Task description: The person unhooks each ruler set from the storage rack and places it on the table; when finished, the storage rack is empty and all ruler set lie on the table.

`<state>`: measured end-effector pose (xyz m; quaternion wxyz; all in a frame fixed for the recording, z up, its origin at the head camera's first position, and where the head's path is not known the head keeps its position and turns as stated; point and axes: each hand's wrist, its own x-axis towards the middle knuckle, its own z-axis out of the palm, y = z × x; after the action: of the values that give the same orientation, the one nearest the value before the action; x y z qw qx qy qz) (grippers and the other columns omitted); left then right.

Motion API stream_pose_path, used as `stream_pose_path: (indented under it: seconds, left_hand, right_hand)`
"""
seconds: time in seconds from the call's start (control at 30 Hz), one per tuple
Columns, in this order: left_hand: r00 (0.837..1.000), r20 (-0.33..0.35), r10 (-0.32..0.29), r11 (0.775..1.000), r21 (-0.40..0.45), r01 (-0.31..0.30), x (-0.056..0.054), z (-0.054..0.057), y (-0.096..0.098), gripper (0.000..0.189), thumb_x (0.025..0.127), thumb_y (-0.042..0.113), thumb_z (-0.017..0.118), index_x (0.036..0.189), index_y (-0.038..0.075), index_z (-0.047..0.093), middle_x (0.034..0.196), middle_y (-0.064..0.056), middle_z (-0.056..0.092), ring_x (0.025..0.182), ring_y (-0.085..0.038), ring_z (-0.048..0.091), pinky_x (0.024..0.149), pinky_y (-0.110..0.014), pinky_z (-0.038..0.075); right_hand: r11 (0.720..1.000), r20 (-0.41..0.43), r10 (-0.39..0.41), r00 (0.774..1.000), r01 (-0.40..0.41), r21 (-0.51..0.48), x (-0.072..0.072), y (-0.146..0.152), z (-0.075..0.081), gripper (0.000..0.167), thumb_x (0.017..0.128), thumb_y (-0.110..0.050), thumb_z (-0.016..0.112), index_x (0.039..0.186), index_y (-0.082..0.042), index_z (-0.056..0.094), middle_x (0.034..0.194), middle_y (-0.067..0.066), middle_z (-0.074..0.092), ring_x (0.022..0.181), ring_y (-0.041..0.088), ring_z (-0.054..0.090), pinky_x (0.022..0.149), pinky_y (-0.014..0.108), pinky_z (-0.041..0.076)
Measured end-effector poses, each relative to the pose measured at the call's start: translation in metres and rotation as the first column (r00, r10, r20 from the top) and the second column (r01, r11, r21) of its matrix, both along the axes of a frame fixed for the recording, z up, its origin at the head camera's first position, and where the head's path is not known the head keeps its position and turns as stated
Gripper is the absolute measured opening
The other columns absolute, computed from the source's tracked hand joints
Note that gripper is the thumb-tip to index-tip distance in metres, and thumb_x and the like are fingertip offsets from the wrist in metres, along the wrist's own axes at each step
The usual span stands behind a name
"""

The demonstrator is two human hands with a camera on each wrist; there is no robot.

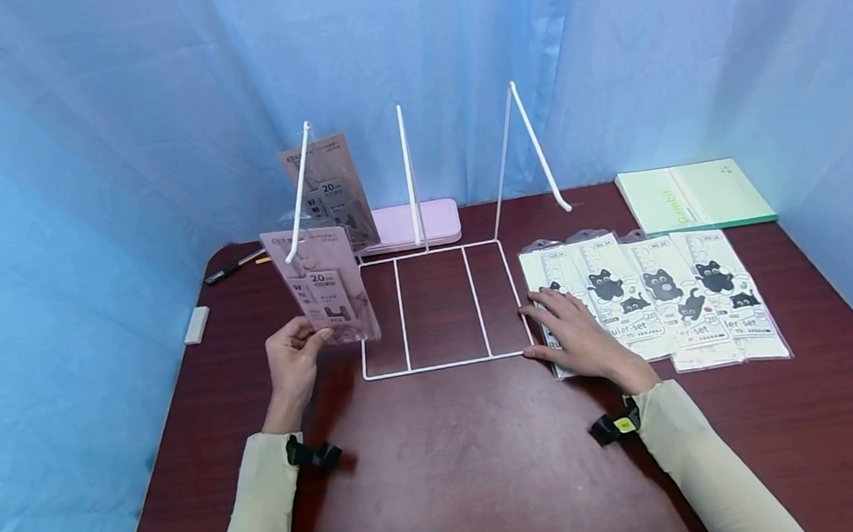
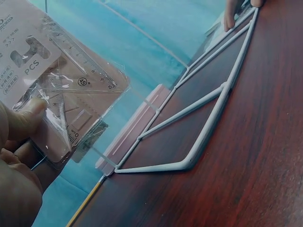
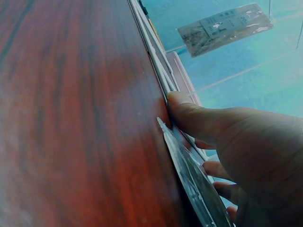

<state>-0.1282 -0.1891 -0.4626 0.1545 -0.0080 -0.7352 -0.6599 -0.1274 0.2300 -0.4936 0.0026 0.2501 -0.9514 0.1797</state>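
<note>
My left hand point(image 1: 295, 364) pinches the lower edge of a pink-carded ruler set point(image 1: 323, 287) in clear wrap, thumb in front. In the left wrist view, clear set squares point(image 2: 64, 85) show inside the wrap. The left arm of a white wire display rack point(image 1: 445, 368) overlaps the card's top in the head view. Behind it, a second pink-carded ruler set point(image 1: 332, 191) hangs near the same arm. My right hand point(image 1: 578, 333) lies with fingers spread at the rack's right side, over the edge of a black-cat ruler set point(image 1: 550, 269); its thumb is at the wire corner.
Several cat ruler sets point(image 1: 713, 277) lie fanned out on the right. A green notebook point(image 1: 699, 194) is behind them. Beyond the rack sits a pink case point(image 1: 438, 222). A black pen point(image 1: 231, 266) and a white eraser point(image 1: 196, 325) lie at left. Blue curtains point(image 1: 439, 39) surround the table.
</note>
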Motion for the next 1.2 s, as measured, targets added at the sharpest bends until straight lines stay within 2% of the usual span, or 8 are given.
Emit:
stream_pose_path:
  seconds: [0.37, 0.67, 1.2]
  left_hand:
    - [1.0, -0.022, -0.014, 0.999, 0.033, 0.015, 0.009, 0.002, -0.001, 0.012, 0.083, -0.021, 0.064, 0.095, -0.024, 0.063, 0.078, 0.023, 0.073, 0.065, 0.003, 0.068, 0.062, -0.016, 0.056]
    - [0.997, -0.062, -0.036, 0.999, 0.035, 0.038, 0.018, 0.003, -0.003, 0.012, 0.082, -0.022, 0.065, 0.093, -0.025, 0.063, 0.078, 0.021, 0.074, 0.065, 0.001, 0.069, 0.062, -0.016, 0.055]
    - [0.997, -0.064, -0.041, 0.997, 0.067, 0.045, 0.034, 0.005, -0.003, 0.011, 0.081, -0.024, 0.063, 0.091, -0.027, 0.059, 0.078, 0.018, 0.075, 0.065, 0.001, 0.069, 0.06, -0.014, 0.055]
  right_hand:
    - [1.0, -0.033, 0.01, 0.999, -0.011, -0.015, -0.002, 0.0, -0.001, 0.066, 0.088, -0.038, 0.075, 0.142, -0.007, 0.054, 0.153, 0.024, 0.044, 0.145, 0.046, 0.036, 0.117, 0.064, 0.026]
    - [1.0, -0.004, 0.006, 1.0, -0.006, -0.005, -0.002, -0.001, -0.001, 0.067, 0.089, -0.039, 0.074, 0.144, -0.008, 0.053, 0.155, 0.023, 0.042, 0.147, 0.045, 0.033, 0.119, 0.064, 0.024]
    - [1.0, 0.011, -0.007, 1.0, 0.007, 0.002, 0.0, 0.0, 0.0, 0.068, 0.089, -0.04, 0.074, 0.144, -0.007, 0.052, 0.155, 0.023, 0.042, 0.147, 0.045, 0.032, 0.119, 0.063, 0.023]
